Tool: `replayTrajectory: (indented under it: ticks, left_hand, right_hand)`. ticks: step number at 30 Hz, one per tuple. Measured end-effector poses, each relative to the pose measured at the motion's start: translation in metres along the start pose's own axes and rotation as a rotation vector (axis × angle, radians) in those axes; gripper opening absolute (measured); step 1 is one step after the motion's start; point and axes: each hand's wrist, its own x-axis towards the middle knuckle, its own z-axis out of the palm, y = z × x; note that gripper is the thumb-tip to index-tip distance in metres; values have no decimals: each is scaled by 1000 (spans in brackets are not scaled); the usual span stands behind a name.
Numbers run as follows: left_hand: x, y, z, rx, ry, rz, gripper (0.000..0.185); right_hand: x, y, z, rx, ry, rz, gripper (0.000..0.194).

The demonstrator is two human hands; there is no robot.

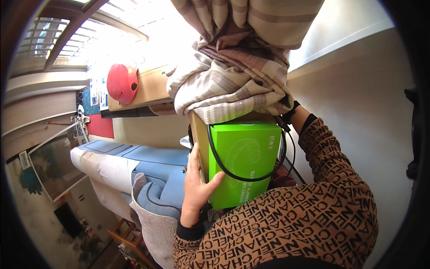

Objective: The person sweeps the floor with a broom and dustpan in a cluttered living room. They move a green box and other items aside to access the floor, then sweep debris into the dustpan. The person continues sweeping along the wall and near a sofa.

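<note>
My left hand (198, 185) is against the near left edge of a bright green carton (242, 151), thumb on its printed face and fingers along a brown cardboard side (203, 154). The carton bears white writing and a dental-arch outline. A black cable (231, 173) loops over its face. Bunched on the far end is a striped beige and brown fabric (231, 84), which looks like a gathered curtain. My right forearm (319, 144) reaches along the carton's right side; the right hand itself is hidden behind the fabric and carton, past a black wristband (290, 112).
A blue sofa (154, 158) with pale covers (158, 228) stands to the left. Beyond it, a red helmet (122, 84) rests on a cardboard box (151, 85) by the bright window (77, 37). A plain wall (352, 101) runs close on the right. A wooden stool-like frame (126, 232) is at lower left.
</note>
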Motion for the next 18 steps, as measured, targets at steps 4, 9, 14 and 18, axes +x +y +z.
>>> replayTrajectory:
  ticks: [4,9,14,18]
  left_hand:
    - [7,-12,20,132,37,73,89]
    - [24,-31,21,49,106,83,85]
    - [40,-55,17,-18,91,144,81]
    - [57,-62,18,98,104,61,81]
  right_hand:
    - [14,15,-10,100,-36,-77,64]
    - [11,9,23,-511,129,-220,59]
    - [-55,10,50,-644,374,-172,53]
    - [-118,53,41,-591,513,-249,51]
